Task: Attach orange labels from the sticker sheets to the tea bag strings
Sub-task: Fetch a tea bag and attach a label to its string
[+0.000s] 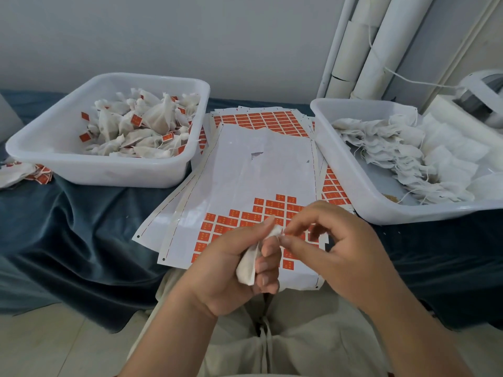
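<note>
My left hand [231, 265] is closed around a white tea bag [249, 263], whose gathered top pokes out between thumb and forefinger. My right hand [332, 240] pinches at that top with thumb and forefinger; the string is too thin to make out. Both hands hover over the near end of a sticker sheet [245, 172], where several orange labels [268, 206] remain in rows. A left tub [38, 148] holds labelled tea bags [141, 126]. A right tub [343, 164] holds unlabelled tea bags [386, 148].
More sticker sheets [261, 119] lie fanned under the top one, on a dark blue cloth [81, 227]. Loose labelled bags [24, 172] lie at the far left. White pipes [362, 47] stand behind the right tub, and a white device [481, 96] sits at the far right.
</note>
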Demonstrator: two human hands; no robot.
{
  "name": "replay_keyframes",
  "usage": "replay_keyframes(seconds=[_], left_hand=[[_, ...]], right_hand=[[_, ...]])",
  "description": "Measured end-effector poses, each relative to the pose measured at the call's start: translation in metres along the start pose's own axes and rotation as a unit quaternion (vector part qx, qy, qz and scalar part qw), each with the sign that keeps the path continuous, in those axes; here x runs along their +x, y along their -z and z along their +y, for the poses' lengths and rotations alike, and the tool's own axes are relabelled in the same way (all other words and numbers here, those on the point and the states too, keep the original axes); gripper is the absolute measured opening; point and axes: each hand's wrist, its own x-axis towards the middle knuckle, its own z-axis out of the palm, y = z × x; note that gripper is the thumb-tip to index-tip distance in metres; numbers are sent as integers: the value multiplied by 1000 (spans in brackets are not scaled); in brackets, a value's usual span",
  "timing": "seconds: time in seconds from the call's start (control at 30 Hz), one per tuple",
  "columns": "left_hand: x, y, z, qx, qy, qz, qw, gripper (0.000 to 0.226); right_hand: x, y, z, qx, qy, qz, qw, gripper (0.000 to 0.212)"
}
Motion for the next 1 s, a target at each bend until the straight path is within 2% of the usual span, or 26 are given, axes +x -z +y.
replay_keyframes(seconds=[0.1, 0.37, 0.47, 0.6, 0.7, 0.77, 0.83, 1.0], left_hand=[[1, -1, 1, -5, -11, 5, 1000, 41], [-2, -5, 5, 61, -29, 39, 997, 44], [-2, -6, 6, 92, -36, 60, 993, 44], [-3, -5, 7, 177, -54, 65, 981, 33], [-1, -6, 4, 247, -63, 109, 961, 30], [2, -8, -1, 332, -71, 147, 929, 35], [3, -10, -6, 415, -89, 165, 890, 40], [4, -18, -9, 440, -134, 177, 870, 17]], right_hand=[[-1, -5, -3, -100, 120, 43, 987, 16], [-1, -3, -2, -212, 180, 59, 959, 20], [-4, -3, -6, -216, 138, 58, 965, 19], [-5, 2, -16, -139, 0, 4, 990, 7], [-4, 8, -16, -105, -66, -36, 992, 13], [-4, 10, -14, -125, -88, -48, 987, 21], [-3, 10, -11, -163, -104, -50, 980, 18], [-4, 11, -11, -218, -95, -15, 971, 17]])
